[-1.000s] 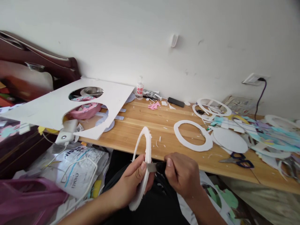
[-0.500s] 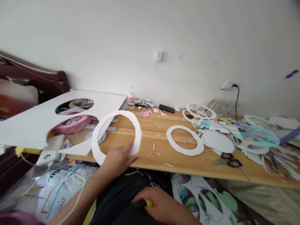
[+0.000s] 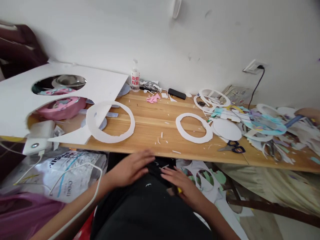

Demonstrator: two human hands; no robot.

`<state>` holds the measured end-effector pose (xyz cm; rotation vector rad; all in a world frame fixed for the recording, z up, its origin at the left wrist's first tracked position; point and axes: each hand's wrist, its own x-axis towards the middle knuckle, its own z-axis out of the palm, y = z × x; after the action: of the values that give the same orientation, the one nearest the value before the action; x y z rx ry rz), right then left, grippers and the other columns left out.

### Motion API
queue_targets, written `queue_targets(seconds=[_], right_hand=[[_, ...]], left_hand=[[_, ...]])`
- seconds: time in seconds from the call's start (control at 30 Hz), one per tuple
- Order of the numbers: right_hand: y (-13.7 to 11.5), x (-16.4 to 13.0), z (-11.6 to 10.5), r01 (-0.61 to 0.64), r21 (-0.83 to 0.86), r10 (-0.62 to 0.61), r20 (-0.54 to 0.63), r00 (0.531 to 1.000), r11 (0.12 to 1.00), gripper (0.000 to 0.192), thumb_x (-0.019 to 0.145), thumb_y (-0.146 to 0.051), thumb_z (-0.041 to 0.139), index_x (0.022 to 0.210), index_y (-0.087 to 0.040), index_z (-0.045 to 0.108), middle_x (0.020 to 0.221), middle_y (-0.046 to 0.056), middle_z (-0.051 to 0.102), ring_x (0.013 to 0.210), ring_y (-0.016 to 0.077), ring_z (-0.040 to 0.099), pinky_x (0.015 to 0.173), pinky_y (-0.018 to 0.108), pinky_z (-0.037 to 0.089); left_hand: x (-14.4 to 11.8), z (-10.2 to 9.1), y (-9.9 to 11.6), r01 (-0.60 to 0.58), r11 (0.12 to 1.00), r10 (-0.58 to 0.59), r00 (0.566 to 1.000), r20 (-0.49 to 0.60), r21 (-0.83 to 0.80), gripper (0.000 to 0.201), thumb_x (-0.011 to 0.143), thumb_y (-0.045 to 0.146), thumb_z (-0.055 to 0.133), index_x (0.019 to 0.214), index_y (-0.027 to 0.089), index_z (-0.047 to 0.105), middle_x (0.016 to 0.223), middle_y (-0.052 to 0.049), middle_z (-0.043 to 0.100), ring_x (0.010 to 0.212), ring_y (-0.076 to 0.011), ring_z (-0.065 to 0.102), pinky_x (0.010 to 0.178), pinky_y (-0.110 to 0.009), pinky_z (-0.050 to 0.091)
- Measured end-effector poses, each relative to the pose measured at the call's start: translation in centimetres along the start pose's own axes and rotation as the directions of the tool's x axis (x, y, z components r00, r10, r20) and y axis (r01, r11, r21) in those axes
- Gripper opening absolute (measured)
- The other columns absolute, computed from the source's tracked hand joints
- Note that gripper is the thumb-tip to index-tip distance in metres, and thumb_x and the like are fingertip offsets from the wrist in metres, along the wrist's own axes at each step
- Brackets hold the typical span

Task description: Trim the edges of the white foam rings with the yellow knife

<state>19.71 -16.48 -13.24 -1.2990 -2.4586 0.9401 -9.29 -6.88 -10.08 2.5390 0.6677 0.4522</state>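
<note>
My left hand (image 3: 132, 167) is held over my dark clothing, just off the table's front edge, with its fingers stretched out and nothing in it. Beyond it on the table lies a white ring (image 3: 107, 137), cut from sheet, partly over a large white sheet (image 3: 105, 75) with round holes. My right hand (image 3: 185, 186) is over my lap, its fingers loosely extended. A small dark-and-yellow tool (image 3: 179, 190) is tucked under that palm, mostly hidden, so its kind is unclear. A smaller white ring (image 3: 195, 138) rests farther right on the table.
Dark-handled scissors (image 3: 233, 147) lie near the front edge of the wooden table (image 3: 150, 115). A heap of cut scraps (image 3: 270, 125) covers the right side. A bottle (image 3: 135, 78) and a black phone (image 3: 177, 93) stand and lie by the wall. A white cable (image 3: 96, 186) crosses my left forearm.
My left hand has let go of the larger white ring and drawn back toward my lap. The ring now lies on the table. My right hand's fingers have straightened. The view has tilted down.
</note>
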Motion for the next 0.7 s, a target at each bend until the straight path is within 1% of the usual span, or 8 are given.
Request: queue_targets(seconds=[0.07,0.13,0.17,0.23,0.37,0.47,0.57,0.7], right_hand=[[-0.1,2.9,0.8,0.149,0.028,-0.151,0.100,0.983,0.988,0.059,0.090,-0.015,0.049,0.146,-0.033,0.043,0.151,-0.001,0.045,0.138,0.0172,0.042,0.119,0.040,0.026],[1.7,4.3,0.9,0.104,-0.001,-0.104,0.090,0.991,0.995,0.066,0.083,-0.007,0.051,0.143,-0.034,0.048,0.148,-0.004,0.049,0.136,0.0178,0.046,0.118,0.038,0.028],[3.2,4.2,0.8,0.045,-0.030,-0.043,0.055,0.998,0.999,0.069,0.079,-0.002,0.049,0.141,-0.032,0.050,0.146,-0.003,0.052,0.135,0.0201,0.047,0.118,0.040,0.028],[6.4,2.8,0.4,-0.129,-0.091,0.124,-0.054,0.991,0.987,0.073,0.075,0.005,0.039,0.140,-0.025,0.053,0.141,0.006,0.056,0.135,0.0258,0.046,0.116,0.049,0.029],[9.4,-1.2,0.6,-0.307,-0.120,0.284,-0.175,0.943,0.944,0.073,0.072,0.005,0.036,0.140,-0.018,0.052,0.140,0.015,0.055,0.136,0.0304,0.046,0.111,0.060,0.034],[7.3,-1.2,2.2,-0.227,-0.088,0.213,-0.151,0.965,0.970,0.078,0.078,0.001,0.038,0.152,-0.023,0.034,0.156,0.008,0.036,0.145,0.0224,0.030,0.117,0.051,0.031],[5.7,1.1,3.7,-0.039,-0.046,0.037,-0.045,0.998,0.998,0.076,0.082,-0.004,0.044,0.152,-0.032,0.032,0.159,-0.003,0.030,0.147,0.0176,0.025,0.119,0.041,0.031],[9.4,2.2,3.7,-0.072,-0.064,0.066,-0.087,0.994,0.995,0.085,0.073,0.004,0.039,0.149,-0.034,0.038,0.153,-0.003,0.041,0.143,0.0181,0.034,0.119,0.041,0.030]], left_hand=[[-1.7,1.6,0.0,-0.035,0.979,0.075,0.978,0.194,-0.202,0.050,0.101,0.032,0.041,0.151,0.029,0.036,0.154,-0.004,0.044,0.143,-0.0192,0.038,0.116,-0.036,0.034],[-3.5,2.2,-2.0,0.127,0.977,-0.083,0.966,0.244,-0.173,0.050,0.098,0.039,0.047,0.147,0.035,0.042,0.151,-0.001,0.049,0.138,-0.0215,0.045,0.114,-0.038,0.035],[-4.3,2.1,-3.7,0.287,0.955,-0.268,0.945,0.186,-0.078,0.046,0.092,0.047,0.056,0.137,0.040,0.054,0.143,0.002,0.057,0.135,-0.0235,0.049,0.115,-0.041,0.032],[-5.8,1.5,-7.2,0.481,0.876,-0.481,0.875,0.059,0.010,0.040,0.091,0.048,0.056,0.124,0.029,0.066,0.130,-0.009,0.067,0.132,-0.0340,0.050,0.113,-0.055,0.028],[-6.6,0.7,-9.3,0.628,0.778,-0.625,0.778,-0.068,0.033,0.044,0.097,0.037,0.044,0.126,0.008,0.062,0.128,-0.023,0.064,0.135,-0.0419,0.042,0.110,-0.067,0.020],[-4.5,2.1,-5.4,0.520,0.853,-0.520,0.854,0.025,-0.038,0.047,0.099,0.040,0.042,0.138,0.016,0.054,0.143,-0.014,0.056,0.135,-0.0291,0.046,0.115,-0.047,0.030],[-1.1,3.9,-2.1,0.217,0.914,-0.153,0.967,0.205,-0.342,0.045,0.096,0.040,0.050,0.138,0.027,0.056,0.146,-0.004,0.054,0.138,-0.0249,0.044,0.116,-0.039,0.030],[2.8,4.5,-4.9,0.291,0.857,-0.295,0.954,0.058,-0.425,0.034,0.092,0.039,0.058,0.117,0.018,0.070,0.127,-0.006,0.068,0.121,-0.0271,0.058,0.108,-0.041,0.040]])
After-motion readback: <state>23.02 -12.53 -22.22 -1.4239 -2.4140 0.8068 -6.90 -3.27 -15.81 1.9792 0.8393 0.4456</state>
